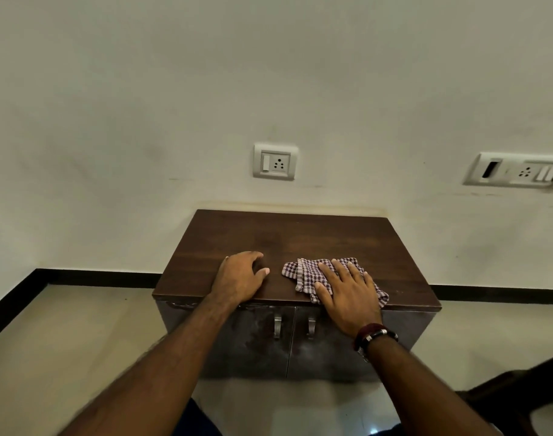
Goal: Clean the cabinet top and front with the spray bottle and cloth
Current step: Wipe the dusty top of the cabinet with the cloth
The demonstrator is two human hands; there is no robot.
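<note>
A low dark-brown wooden cabinet (300, 234) stands against the wall, with two front doors and two metal handles (278, 327). A purple-and-white checked cloth (303, 272) lies crumpled on the front right part of the top. My right hand (347, 294) lies flat on the cloth with fingers spread, pressing it down near the front edge. My left hand (240, 278) rests on the bare top to the left of the cloth, fingers loosely bent and holding nothing. No spray bottle is in view.
A white wall with a socket plate (275, 161) rises behind the cabinet, and a second switch plate (517, 169) is at the right. Pale floor tiles (80, 325) with a black skirting surround it. A dark piece of furniture (520, 401) shows at the lower right.
</note>
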